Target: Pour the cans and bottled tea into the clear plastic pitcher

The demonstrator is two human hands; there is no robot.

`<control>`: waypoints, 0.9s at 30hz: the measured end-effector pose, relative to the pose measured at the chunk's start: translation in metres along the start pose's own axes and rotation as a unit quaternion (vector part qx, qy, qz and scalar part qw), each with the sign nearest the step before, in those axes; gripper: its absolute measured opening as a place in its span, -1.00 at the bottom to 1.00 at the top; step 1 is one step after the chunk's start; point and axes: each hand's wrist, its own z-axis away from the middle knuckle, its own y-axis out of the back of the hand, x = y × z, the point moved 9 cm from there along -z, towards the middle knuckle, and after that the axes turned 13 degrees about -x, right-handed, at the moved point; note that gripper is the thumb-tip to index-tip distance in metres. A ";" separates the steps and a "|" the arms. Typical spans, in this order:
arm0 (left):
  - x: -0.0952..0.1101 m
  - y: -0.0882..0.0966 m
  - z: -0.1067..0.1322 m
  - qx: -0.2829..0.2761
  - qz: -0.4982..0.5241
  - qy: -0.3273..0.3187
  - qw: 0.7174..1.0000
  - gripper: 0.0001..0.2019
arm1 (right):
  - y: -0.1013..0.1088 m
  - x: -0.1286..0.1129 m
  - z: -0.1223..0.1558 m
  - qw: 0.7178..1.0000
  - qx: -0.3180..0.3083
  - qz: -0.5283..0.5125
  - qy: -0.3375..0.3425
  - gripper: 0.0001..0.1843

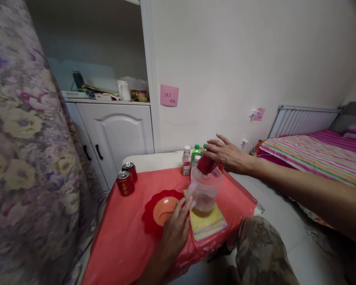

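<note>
My left hand (178,223) is closed on the handle of a translucent plastic jug (206,196), which stands upright on a folded yellow cloth (207,225). Over the jug's mouth, my right hand (225,153) grips a red drink can (206,164), tipped with its lower end inside the rim. Whether liquid is running from the can I cannot make out. Just left of the jug lies a red scalloped dish (152,211) with an orange centre, partly behind my left hand.
Two red cans (125,184) stand at the table's left side. Behind the jug are several bottles, including a clear one (186,163) and a green-capped one (196,151). A red plastic sheet (118,233) covers the table. My knee (264,249) is close to its right edge.
</note>
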 end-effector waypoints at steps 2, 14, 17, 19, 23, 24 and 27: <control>-0.001 -0.001 0.000 -0.001 0.000 0.002 1.000 -0.43 | -0.005 -0.001 0.000 1.000 0.000 -0.004 0.005 -0.43; 0.001 0.001 0.001 0.013 -0.010 0.002 1.000 -0.43 | -0.016 -0.003 0.004 1.000 -0.009 -0.029 0.003 -0.42; 0.001 0.001 0.000 0.013 -0.015 0.001 1.000 -0.43 | -0.021 0.002 0.008 0.999 -0.009 -0.033 -0.015 -0.39; 0.001 0.000 0.000 0.008 -0.018 0.000 1.000 -0.42 | -0.025 0.005 0.010 0.999 -0.010 -0.035 -0.022 -0.35; -0.001 -0.001 0.000 0.012 -0.020 0.004 1.000 -0.43 | -0.028 0.006 0.014 0.999 -0.008 -0.046 -0.022 -0.36; -0.001 -0.001 0.001 0.013 -0.019 0.005 1.000 -0.43 | -0.027 0.008 0.014 0.998 -0.001 -0.049 -0.033 -0.35; -0.001 -0.001 0.002 0.015 -0.019 0.003 1.000 -0.43 | -0.029 0.006 0.015 0.998 -0.009 -0.056 -0.025 -0.32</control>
